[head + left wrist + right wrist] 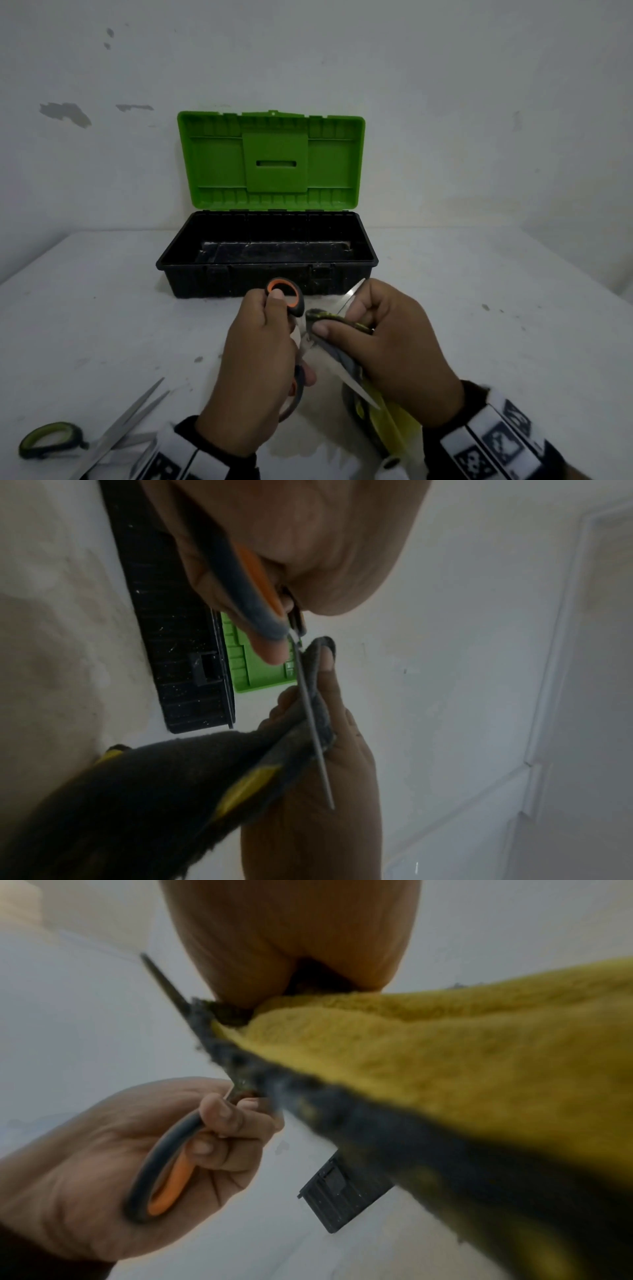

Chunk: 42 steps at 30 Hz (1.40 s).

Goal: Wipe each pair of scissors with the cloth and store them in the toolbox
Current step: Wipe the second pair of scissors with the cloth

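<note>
Head view: we see the left hand [253, 370] gripping the orange-and-grey-handled scissors [291, 342], blades spread; the right hand [394, 346] pinches the folded yellow-and-dark-grey cloth [346, 363] around one blade. The open black toolbox with green lid [267, 270] stands just behind both hands on the white surface [496, 308]. Green-handled scissors [85, 442] lie at the near-left edge.

Left wrist view: we note the cloth [154, 791] folded over the thin blade.

Right wrist view: left fingers [226, 1123] curl round the handle loop.

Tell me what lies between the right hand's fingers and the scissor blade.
The cloth: the right hand pinches it around the orange-handled scissors' blade; clearest in the left wrist view.
</note>
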Each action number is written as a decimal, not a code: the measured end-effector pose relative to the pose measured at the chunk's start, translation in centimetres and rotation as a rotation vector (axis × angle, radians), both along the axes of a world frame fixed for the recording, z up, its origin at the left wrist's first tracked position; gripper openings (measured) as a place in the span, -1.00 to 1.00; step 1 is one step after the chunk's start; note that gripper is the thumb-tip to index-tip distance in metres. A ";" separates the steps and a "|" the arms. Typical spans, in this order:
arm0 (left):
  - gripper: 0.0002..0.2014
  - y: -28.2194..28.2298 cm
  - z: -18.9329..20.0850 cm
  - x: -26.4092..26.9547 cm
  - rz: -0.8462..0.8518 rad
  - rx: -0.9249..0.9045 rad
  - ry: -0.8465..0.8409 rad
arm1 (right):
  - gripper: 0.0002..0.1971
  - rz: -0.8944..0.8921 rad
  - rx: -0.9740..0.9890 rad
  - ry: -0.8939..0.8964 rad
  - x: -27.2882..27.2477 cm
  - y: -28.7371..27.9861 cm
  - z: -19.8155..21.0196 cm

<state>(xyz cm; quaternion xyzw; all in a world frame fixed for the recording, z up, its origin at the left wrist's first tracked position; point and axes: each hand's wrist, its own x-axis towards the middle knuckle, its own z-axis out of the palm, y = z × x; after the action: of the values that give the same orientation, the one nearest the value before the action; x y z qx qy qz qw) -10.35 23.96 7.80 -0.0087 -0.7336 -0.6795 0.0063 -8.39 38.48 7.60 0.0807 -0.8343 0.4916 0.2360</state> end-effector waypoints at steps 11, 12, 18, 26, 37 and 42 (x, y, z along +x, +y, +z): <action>-0.69 0.0 -0.2 -0.3 -0.001 0.015 -0.015 | -0.62 -0.155 -0.147 0.057 -0.6 0.5 -0.1; -0.69 -0.1 -0.2 -0.4 -0.004 0.018 -0.018 | -0.62 -0.167 -0.178 0.059 -0.8 0.6 -0.1; -0.68 -0.6 -0.3 -0.3 -0.016 -0.015 -0.001 | -0.63 -0.082 -0.189 0.027 -0.6 0.3 -0.3; -0.67 -1.0 -0.8 -0.7 0.013 -0.074 0.057 | -0.62 -0.240 -0.286 0.069 -2.0 3.1 1.1; -0.70 0.1 -0.6 0.3 0.169 -0.359 0.533 | -0.62 -0.235 -0.040 -0.021 -1.3 1.9 0.4; -0.68 -0.1 -0.4 0.2 0.221 -0.433 0.565 | -0.64 -0.209 -0.024 -0.006 -0.5 1.6 1.3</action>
<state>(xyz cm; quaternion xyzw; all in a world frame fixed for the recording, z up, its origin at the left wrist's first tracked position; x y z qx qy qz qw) -10.13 23.89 7.38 -0.1180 -0.8263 -0.4745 0.2797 -8.93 40.11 8.94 -0.0110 -0.8331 0.4744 0.2843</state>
